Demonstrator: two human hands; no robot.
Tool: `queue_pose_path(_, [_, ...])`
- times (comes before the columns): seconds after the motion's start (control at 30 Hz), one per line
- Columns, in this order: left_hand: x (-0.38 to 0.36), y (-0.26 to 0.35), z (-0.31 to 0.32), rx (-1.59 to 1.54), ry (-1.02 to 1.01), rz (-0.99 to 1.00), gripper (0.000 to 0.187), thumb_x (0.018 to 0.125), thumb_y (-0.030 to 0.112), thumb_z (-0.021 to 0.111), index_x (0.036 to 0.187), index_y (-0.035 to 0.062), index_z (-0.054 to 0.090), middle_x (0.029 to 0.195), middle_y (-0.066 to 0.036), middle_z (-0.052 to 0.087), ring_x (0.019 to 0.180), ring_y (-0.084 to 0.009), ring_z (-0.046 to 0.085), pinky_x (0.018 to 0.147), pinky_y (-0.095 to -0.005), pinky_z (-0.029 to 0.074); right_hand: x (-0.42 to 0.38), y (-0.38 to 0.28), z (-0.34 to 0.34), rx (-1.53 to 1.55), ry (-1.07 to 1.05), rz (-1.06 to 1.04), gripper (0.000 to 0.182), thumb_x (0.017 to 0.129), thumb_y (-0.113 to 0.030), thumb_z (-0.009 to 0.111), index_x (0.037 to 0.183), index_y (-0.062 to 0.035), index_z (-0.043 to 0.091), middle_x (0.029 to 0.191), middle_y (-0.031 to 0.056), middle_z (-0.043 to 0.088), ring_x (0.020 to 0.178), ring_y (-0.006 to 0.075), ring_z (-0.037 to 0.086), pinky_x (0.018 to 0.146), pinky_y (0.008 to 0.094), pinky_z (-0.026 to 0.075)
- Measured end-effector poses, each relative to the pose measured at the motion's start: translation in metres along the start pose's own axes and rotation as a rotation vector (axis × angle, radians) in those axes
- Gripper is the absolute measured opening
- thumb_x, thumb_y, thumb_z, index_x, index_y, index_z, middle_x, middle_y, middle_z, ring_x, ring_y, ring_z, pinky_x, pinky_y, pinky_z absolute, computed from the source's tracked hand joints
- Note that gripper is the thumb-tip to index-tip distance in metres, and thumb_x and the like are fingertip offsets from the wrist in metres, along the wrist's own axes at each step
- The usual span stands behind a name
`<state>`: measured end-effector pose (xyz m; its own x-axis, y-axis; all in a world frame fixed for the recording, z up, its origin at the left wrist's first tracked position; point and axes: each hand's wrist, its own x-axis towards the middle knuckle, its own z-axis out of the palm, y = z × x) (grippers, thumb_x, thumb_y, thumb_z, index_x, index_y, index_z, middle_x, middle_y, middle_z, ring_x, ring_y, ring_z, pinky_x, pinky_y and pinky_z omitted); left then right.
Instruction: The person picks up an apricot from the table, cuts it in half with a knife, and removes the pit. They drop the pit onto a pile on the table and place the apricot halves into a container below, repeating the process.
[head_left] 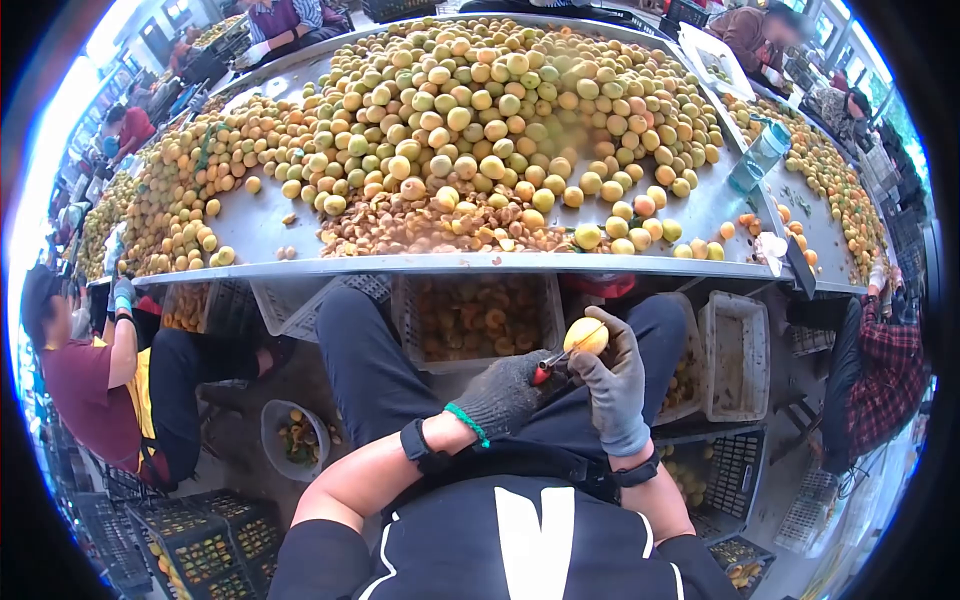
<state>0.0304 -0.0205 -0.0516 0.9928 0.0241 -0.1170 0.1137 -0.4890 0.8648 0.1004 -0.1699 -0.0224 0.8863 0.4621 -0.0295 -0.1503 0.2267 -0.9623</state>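
In the head view my left hand (500,395), in a dark grey knitted glove with a green cuff, is closed round a small tool with a red handle (542,373). The tool's thin metal part reaches up to a yellow fruit (587,336). My right hand (614,385), in a light grey glove, holds that fruit between thumb and fingers, above my right thigh. Straight ahead, a crate of fruit pieces (485,318) stands between my knees, under the table edge. A heap of brown stones and fruit bits (430,225) lies on the metal table (270,232).
Whole fruit (480,100) is piled high on the table. A blue bottle (760,157) stands at the right. An upright-sided bucket (295,440) is on the floor at left, and a pale crate (735,355) at right. Other people sit on both sides and across the table.
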Motion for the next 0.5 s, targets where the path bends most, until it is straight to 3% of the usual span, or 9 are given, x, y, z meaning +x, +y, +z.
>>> queue_pose_path(0.1, [-0.006,-0.006,0.007,-0.075,0.092,0.068,0.022,0.087,0.021,0.063,0.104,0.0074,0.061,0.092,-0.018,0.066,0.086,-0.0403,0.064,0.071,-0.0435,0.05,-0.001,0.0,-0.007,0.179,-0.088,0.157,0.054,0.086,-0.016,0.073,0.132,-0.0039,0.047,0.102,0.0031,0.06,0.086,0.0079,0.059,0.071,0.0187,0.048])
queue_pose_path(0.17, [-0.003,-0.002,0.0,0.069,0.095,0.083,0.02,0.087,0.023,0.064,0.1,0.0076,0.061,0.087,-0.017,0.065,0.082,-0.0397,0.064,0.068,-0.0439,0.05,0.003,-0.001,-0.007,0.468,-0.175,0.293,0.053,0.086,-0.016,0.073,0.132,-0.0037,0.048,0.098,0.0028,0.061,0.08,0.0072,0.059,0.066,0.0169,0.046])
queue_pose_path(0.3, [0.001,-0.009,-0.006,0.133,0.11,0.168,0.02,0.086,0.024,0.064,0.097,0.0076,0.059,0.081,-0.016,0.063,0.077,-0.038,0.064,0.064,-0.0436,0.05,0.004,0.001,0.002,0.445,-0.104,0.327,0.053,0.087,-0.021,0.072,0.131,-0.0038,0.048,0.098,0.0026,0.061,0.073,0.0064,0.056,0.063,0.0173,0.045])
queue_pose_path(0.4, [-0.001,-0.017,0.002,0.148,0.095,0.165,0.02,0.085,0.024,0.064,0.095,0.0078,0.058,0.076,-0.016,0.061,0.073,-0.0367,0.063,0.062,-0.0425,0.05,0.002,0.006,0.0,0.181,-0.037,0.224,0.05,0.089,-0.02,0.069,0.131,-0.0037,0.049,0.098,0.0029,0.061,0.069,0.0067,0.054,0.061,0.0187,0.044])
queue_pose_path(0.5, [0.001,-0.024,0.008,0.12,0.177,0.251,0.019,0.084,0.024,0.064,0.092,0.0076,0.059,0.076,-0.016,0.062,0.071,-0.0358,0.064,0.061,-0.0415,0.05,0.001,0.009,-0.009,0.62,-0.193,0.433,0.042,0.09,-0.013,0.067,0.128,-0.0026,0.052,0.096,0.0029,0.062,0.071,0.0075,0.055,0.06,0.0186,0.043])
